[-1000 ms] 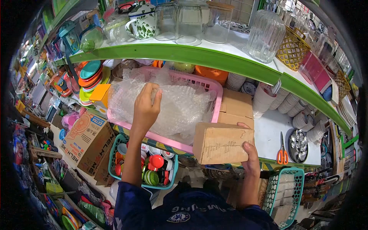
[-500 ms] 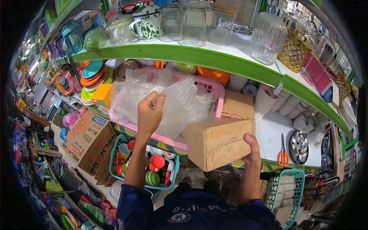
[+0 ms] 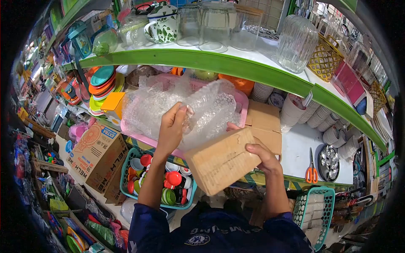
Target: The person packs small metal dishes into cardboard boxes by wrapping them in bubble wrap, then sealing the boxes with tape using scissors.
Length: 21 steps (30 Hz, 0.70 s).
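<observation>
My left hand (image 3: 172,123) is closed, its thumb and fingers pinching a crumpled piece of clear bubble wrap (image 3: 209,99). More of the wrap fills a pink plastic basket (image 3: 240,103) on the shelf in front of me. In my right hand (image 3: 265,158) is a small brown cardboard box (image 3: 223,162), tilted over the basket's near edge. The thumb presses on its near side; most of the other fingers are hidden behind it. A second piece of brown cardboard (image 3: 265,122) lies on the shelf just right of the basket.
Orange-handled scissors (image 3: 311,173) and a dark bowl of shiny pieces (image 3: 329,162) lie on the white shelf. Glass jars (image 3: 214,27) line the green-edged shelf above. Below stand a teal basket of colourful cups (image 3: 192,196), a large carton (image 3: 95,154) and another teal basket (image 3: 331,211).
My left hand has moved slightly right and down, and bubble wrap now rises beside it. The cardboard box in my right hand has shifted left and tilted.
</observation>
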Each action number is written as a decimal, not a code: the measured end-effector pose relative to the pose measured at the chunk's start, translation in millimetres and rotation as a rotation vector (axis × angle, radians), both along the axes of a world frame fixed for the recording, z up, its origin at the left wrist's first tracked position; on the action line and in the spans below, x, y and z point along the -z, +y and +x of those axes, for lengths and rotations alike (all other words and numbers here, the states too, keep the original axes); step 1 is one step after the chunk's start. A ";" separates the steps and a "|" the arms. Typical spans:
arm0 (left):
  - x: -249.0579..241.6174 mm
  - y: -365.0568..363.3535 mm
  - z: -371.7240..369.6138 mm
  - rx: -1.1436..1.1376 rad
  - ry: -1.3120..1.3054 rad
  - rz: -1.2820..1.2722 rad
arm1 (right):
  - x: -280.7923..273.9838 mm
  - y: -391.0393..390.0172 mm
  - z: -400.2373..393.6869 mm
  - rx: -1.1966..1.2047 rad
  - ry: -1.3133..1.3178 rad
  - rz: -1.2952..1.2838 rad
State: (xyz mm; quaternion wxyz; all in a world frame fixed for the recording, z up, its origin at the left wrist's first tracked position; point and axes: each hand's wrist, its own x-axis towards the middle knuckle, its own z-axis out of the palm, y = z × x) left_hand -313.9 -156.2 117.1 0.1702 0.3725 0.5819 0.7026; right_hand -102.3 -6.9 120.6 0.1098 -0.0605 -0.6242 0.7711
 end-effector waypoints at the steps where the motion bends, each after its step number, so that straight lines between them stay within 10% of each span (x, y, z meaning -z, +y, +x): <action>1: 0.2 -0.4 -0.5 -0.035 -0.031 0.048 | -0.9 -1.0 -1.7 0.001 -0.023 -0.009; 21: -2.5 -16.8 -34.6 -0.215 -0.205 0.252 | 4.0 20.4 -12.4 0.012 -0.026 -0.316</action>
